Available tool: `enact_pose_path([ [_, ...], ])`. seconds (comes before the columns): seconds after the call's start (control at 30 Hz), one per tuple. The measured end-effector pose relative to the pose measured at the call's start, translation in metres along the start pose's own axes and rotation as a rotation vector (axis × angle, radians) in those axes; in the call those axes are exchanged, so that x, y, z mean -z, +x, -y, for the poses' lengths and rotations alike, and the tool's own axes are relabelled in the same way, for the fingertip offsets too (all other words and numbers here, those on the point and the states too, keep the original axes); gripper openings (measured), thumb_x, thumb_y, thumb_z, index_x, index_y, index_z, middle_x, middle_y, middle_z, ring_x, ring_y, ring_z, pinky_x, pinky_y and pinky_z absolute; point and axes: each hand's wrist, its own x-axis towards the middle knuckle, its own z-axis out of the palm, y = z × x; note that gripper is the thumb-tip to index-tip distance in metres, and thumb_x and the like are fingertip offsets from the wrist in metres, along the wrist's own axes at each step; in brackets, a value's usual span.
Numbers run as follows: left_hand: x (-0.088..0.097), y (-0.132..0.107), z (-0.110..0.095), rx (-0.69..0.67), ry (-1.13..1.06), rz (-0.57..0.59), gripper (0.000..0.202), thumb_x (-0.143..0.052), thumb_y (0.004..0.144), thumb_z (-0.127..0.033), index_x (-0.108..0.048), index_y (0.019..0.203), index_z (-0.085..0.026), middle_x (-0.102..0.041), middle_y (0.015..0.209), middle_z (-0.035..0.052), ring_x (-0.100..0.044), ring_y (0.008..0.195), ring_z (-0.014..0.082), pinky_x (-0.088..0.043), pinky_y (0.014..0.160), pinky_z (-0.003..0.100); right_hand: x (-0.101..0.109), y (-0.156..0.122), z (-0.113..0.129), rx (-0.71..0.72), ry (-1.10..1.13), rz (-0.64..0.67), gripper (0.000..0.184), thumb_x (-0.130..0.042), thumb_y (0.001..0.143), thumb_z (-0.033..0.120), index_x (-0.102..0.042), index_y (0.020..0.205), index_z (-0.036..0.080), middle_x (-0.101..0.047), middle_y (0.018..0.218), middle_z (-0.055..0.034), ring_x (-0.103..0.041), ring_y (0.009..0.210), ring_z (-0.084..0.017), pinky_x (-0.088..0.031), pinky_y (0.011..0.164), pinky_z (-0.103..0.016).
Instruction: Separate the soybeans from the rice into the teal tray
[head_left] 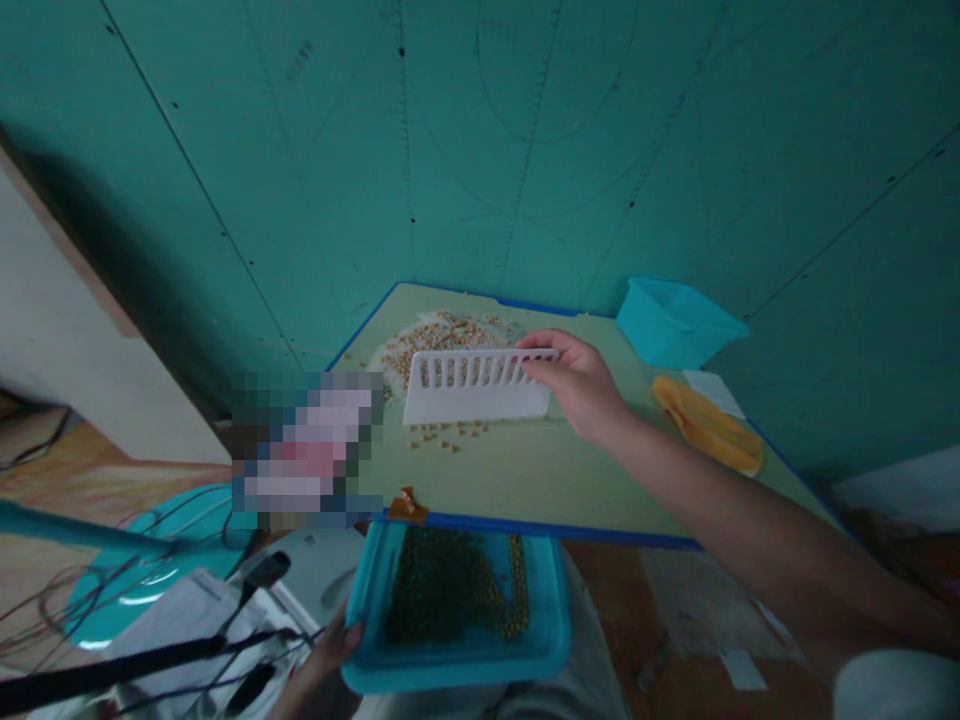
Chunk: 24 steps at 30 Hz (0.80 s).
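My right hand (581, 385) pinches the right end of a white slotted plastic plate (480, 403), which stands on edge on the table. Behind the plate spreads a pile of small golden-brown pieces (442, 332) mixed with whitish bits. Several loose golden pieces (442, 440) lie in front of it. At the table's front edge, over my lap, my left hand (330, 655) grips the left side of a turquoise tray (457, 676). Inside the tray are a dark green heap (435, 590) and small golden pieces (517, 600).
The pale table (540, 480) has blue edging and meets a green wall (525, 150). On its right are a turquoise bin (667, 325) and an orange cloth (709, 425). A blurred-out object (315, 445) is at the left edge. Cables (67, 600) and a black strap (150, 660) run at lower left.
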Motion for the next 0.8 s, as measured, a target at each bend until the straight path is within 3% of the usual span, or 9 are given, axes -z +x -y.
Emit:
enact_pose_path([
  [0.13, 0.007, 0.0, 0.001, -0.011, 0.043, -0.052, 0.039, -0.07, 0.06, -0.037, -0.068, 0.099, -0.035, -0.068, 0.113, -0.0042, -0.032, 0.128, 0.0338, -0.028, 0.105, 0.047, 0.001, -0.006, 0.002, -0.002, 0.035, 0.006, 0.017, -0.062, 0.062, 0.016, -0.063, 0.077, 0.021, -0.062, 0.072, 0.0036, -0.053, 0.062, -0.01, -0.038, 0.06, -0.025],
  [0.3, 0.016, 0.006, 0.002, -0.02, 0.036, -0.131, 0.049, -0.07, 0.056, -0.038, -0.064, 0.105, -0.033, -0.07, 0.108, -0.0031, -0.034, 0.126, 0.0348, -0.032, 0.102, 0.05, -0.003, -0.007, 0.001, 0.015, 0.033, 0.001, 0.017, -0.062, 0.063, 0.015, -0.063, 0.078, 0.022, -0.062, 0.073, 0.0039, -0.054, 0.063, -0.01, -0.039, 0.059, -0.024],
  [0.47, 0.026, 0.016, -0.009, 0.124, 0.028, -0.187, 0.056, -0.076, 0.047, -0.031, -0.066, 0.102, -0.033, -0.074, 0.098, -0.001, -0.035, 0.124, 0.0382, -0.033, 0.1, 0.056, -0.008, -0.01, 0.002, -0.005, 0.023, 0.036, 0.017, -0.062, 0.063, 0.017, -0.063, 0.079, 0.022, -0.063, 0.074, 0.0036, -0.055, 0.066, -0.011, -0.04, 0.062, -0.025],
  [0.57, 0.022, 0.013, -0.011, 0.156, 0.019, -0.181, 0.052, -0.077, 0.044, -0.032, -0.069, 0.096, -0.032, -0.075, 0.094, 0.0004, -0.033, 0.125, 0.038, -0.032, 0.101, 0.054, -0.007, -0.011, 0.003, -0.008, -0.003, 0.025, 0.017, -0.062, 0.064, 0.017, -0.063, 0.08, 0.022, -0.063, 0.075, 0.003, -0.055, 0.066, -0.011, -0.04, 0.062, -0.026],
  [0.67, 0.01, 0.003, -0.009, 0.082, -0.003, -0.135, 0.044, -0.075, 0.052, -0.033, -0.069, 0.096, -0.033, -0.075, 0.092, -0.0022, -0.033, 0.126, 0.035, -0.032, 0.102, 0.05, -0.007, -0.013, 0.001, -0.021, -0.008, 0.039, 0.017, -0.061, 0.064, 0.018, -0.063, 0.08, 0.022, -0.063, 0.075, 0.0028, -0.055, 0.066, -0.011, -0.041, 0.061, -0.025],
  [0.8, -0.004, -0.01, -0.008, 0.002, -0.035, -0.078, 0.043, -0.065, 0.068, -0.029, -0.061, 0.11, -0.035, -0.069, 0.108, -0.0062, -0.036, 0.125, 0.0312, -0.033, 0.102, 0.047, -0.008, -0.017, -0.002, -0.028, -0.002, 0.054, 0.017, -0.062, 0.064, 0.019, -0.063, 0.081, 0.022, -0.063, 0.076, 0.0027, -0.054, 0.067, -0.012, -0.041, 0.062, -0.025],
])
